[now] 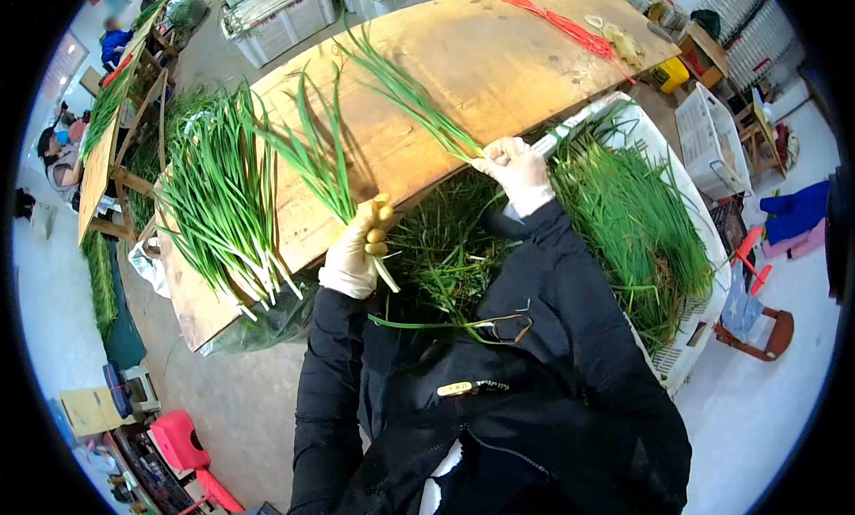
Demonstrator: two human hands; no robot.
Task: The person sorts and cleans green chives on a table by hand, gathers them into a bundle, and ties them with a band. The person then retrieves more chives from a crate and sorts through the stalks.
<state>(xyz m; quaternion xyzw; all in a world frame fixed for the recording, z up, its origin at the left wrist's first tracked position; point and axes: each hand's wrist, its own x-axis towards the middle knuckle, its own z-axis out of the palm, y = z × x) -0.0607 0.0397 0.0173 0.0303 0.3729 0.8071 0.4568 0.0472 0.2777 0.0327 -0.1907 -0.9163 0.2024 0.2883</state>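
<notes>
My left hand [356,248], in a pale glove with yellowish fingertips, is closed around a small bunch of garlic chives [325,172]. White stem ends stick out below that fist, and the leaves fan over the wooden table [508,83]. Gloved as well, my right hand [518,172] pinches the base of a few more chives [414,105], whose leaves stretch up and left across the board. Left of my left hand lies a large pile of chives [218,194], white ends toward me. A loose stalk [419,324] rests across my lap.
A white crate [704,337] full of chives [632,216] stands at my right. Leaf scraps [441,248] lie below the table edge. Red ties [561,25] lie at the table's far end. White crates [285,25] stand beyond; people [67,154] sit at another table, far left.
</notes>
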